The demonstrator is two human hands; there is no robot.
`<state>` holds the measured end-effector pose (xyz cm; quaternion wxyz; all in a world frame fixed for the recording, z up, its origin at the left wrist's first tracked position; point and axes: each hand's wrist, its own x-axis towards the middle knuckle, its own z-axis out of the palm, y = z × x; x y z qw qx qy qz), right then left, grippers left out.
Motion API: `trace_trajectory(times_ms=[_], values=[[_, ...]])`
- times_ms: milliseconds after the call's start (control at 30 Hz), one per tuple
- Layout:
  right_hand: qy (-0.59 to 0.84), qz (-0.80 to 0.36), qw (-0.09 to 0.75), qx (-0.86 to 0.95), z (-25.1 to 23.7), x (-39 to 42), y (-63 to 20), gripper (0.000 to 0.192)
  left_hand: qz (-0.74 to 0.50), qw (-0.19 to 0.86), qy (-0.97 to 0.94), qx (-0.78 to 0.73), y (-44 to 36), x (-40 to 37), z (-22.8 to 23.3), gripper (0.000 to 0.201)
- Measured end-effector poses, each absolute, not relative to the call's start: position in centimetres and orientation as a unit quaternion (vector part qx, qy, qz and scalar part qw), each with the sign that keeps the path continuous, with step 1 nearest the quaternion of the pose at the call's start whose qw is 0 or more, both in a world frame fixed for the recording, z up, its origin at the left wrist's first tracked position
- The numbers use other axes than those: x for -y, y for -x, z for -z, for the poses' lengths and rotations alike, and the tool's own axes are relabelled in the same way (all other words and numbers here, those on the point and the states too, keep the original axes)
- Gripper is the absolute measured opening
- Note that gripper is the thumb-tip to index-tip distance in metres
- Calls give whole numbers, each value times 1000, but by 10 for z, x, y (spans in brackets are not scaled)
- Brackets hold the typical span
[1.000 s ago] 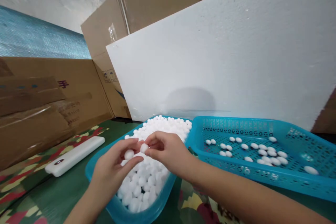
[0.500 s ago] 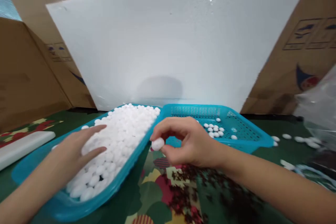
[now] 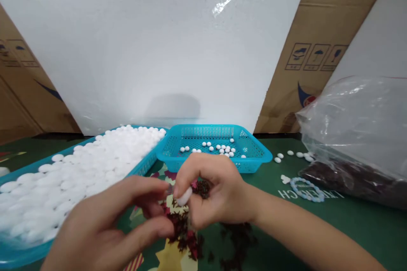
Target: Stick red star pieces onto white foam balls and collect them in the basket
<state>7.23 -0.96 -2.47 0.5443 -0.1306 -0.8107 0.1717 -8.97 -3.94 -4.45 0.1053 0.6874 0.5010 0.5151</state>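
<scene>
Hands met low over the tabletop (image 3: 349,228), in front of the two baskets. The right hand (image 3: 211,192) was curled nearly closed, thumb and forefinger pinching a small white capsule (image 3: 184,197); dark red flakes showed inside its cupped palm. The left hand (image 3: 117,228) sat partly closed just beside it, fingers bent toward the capsule; whether it gripped anything could not be told, as blur obscured the fingertips.

The capsule was oval, smooth and plain white, held tilted above a loose scatter of dried red material (image 3: 187,233) lying on the patterned green cover of the tabletop.

To the left stood a long turquoise basket (image 3: 144,167) heaped with white capsules of the same kind. Behind the hands, touching that basket's far end, was a smaller turquoise mesh basket (image 3: 254,159) holding a thin spread of them. A few more lay loose on the tabletop to its right, near a pale blue bead bracelet (image 3: 307,188). A clear plastic bag (image 3: 356,127) with dark contents occupied the right side. A white foam board (image 3: 152,51) leaned upright behind the baskets, against cardboard boxes (image 3: 321,29).
</scene>
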Motion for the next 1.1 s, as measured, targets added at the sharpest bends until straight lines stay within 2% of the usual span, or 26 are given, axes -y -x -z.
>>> trace_trajectory(times_ms=[167,233,367,433,600,700,800,867,967,1100], values=[[145,-191,517,822,25,16,-80,8,-553,82,-655,-508,71,39,47,29],[154,-260,505,808,26,16,-82,11,-566,75,-642,-512,70,39,42,31],[177,-467,487,717,28,16,-80,29,-577,71,-627,-518,68,39,35,32],[193,-522,490,671,28,17,-79,30,-579,72,-623,-521,68,40,35,32],[227,-499,488,679,27,21,-79,14,-585,87,-611,-526,62,44,35,29],[235,-486,479,693,28,21,-77,11,-587,129,-604,-524,56,46,35,20],[232,-522,456,682,31,17,-75,10,-588,188,-602,-507,52,48,34,5],[223,-561,435,668,33,12,-75,10,-587,209,-604,-497,50,49,34,5],[206,-582,405,674,35,6,-77,10,-581,210,-614,-492,49,49,34,6],[203,-529,391,726,38,3,-77,7,-560,172,-637,-501,50,47,37,6]])
